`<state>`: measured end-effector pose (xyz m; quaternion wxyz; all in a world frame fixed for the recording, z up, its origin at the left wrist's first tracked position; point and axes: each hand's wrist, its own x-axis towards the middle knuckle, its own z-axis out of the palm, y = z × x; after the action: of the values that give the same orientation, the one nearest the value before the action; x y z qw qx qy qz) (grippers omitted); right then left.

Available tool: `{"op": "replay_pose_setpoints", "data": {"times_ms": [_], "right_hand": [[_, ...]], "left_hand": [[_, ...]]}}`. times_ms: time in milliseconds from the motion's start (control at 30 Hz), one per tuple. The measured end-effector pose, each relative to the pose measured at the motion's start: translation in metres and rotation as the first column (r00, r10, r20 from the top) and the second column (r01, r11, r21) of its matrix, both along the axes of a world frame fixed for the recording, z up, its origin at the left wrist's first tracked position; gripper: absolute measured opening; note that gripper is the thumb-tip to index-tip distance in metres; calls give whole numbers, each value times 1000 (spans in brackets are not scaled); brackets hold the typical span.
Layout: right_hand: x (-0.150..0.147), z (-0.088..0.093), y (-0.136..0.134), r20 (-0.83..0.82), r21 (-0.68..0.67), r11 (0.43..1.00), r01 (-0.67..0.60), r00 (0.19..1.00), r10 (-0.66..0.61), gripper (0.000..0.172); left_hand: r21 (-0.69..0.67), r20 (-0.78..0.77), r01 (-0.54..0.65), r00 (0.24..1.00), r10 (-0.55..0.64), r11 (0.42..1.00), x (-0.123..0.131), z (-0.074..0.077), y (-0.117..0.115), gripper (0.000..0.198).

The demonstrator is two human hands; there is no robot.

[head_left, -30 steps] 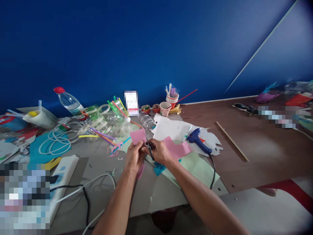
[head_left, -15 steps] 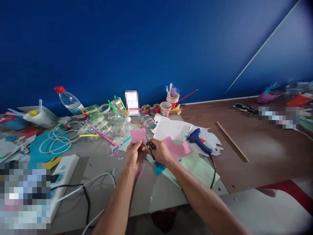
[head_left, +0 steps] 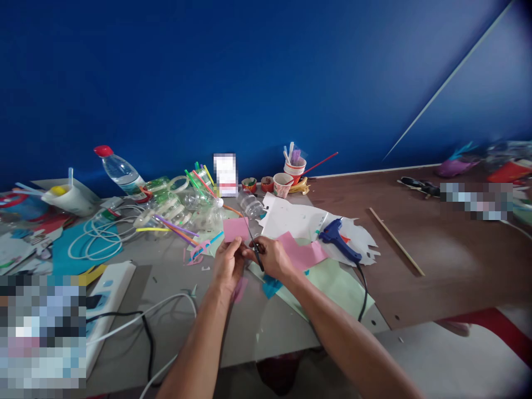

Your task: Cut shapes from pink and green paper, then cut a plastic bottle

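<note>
My left hand point(head_left: 228, 264) pinches the near edge of a small pink paper piece point(head_left: 235, 228) and holds it up over the grey table point(head_left: 266, 327). My right hand point(head_left: 276, 259) is closed round the black handles of a pair of scissors point(head_left: 253, 244), whose blades reach up along the pink piece's right side. Both hands sit close together at the table's middle. More pink paper point(head_left: 302, 254) and a pale green sheet point(head_left: 336, 282) lie under and to the right of my right hand.
A blue glue gun point(head_left: 337, 239) with a black cord lies right of my hands on white paper. Straws, cut plastic bottles, a water bottle point(head_left: 119, 170) and cables lie to the left, a white power strip point(head_left: 106, 299) at near left. Paper cups point(head_left: 287, 177) stand at the back. A wooden stick point(head_left: 396, 241) rests on brown board.
Almost nothing differs. My hands with the pink piece and the scissors stay in the same place; the view has shifted very slightly.
</note>
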<state>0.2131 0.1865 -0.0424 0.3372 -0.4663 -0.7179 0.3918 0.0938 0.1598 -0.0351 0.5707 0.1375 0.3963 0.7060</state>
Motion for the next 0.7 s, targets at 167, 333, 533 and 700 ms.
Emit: {"op": "replay_pose_setpoints", "data": {"times_ms": [167, 333, 533, 700], "right_hand": [[0, -1, 0, -7, -12, 1000, -2, 1000, 2, 37], [0, 2, -2, -9, -31, 999, -23, 1000, 23, 40], [1, 6, -4, 38, -32, 997, -65, 997, 67, 40], [1, 2, -2, 72, -25, 995, -96, 993, 97, 38]], "left_hand": [[3, -3, 6, 1000, -6, 1000, -3, -2, 1, 29], [-31, -22, -51, 998, 51, 998, -9, -5, 4, 31], [-25, -1, -134, 991, 134, 991, -17, -10, 6, 33], [-17, 36, -176, 984, 177, 984, -19, -8, 6, 35]]}}
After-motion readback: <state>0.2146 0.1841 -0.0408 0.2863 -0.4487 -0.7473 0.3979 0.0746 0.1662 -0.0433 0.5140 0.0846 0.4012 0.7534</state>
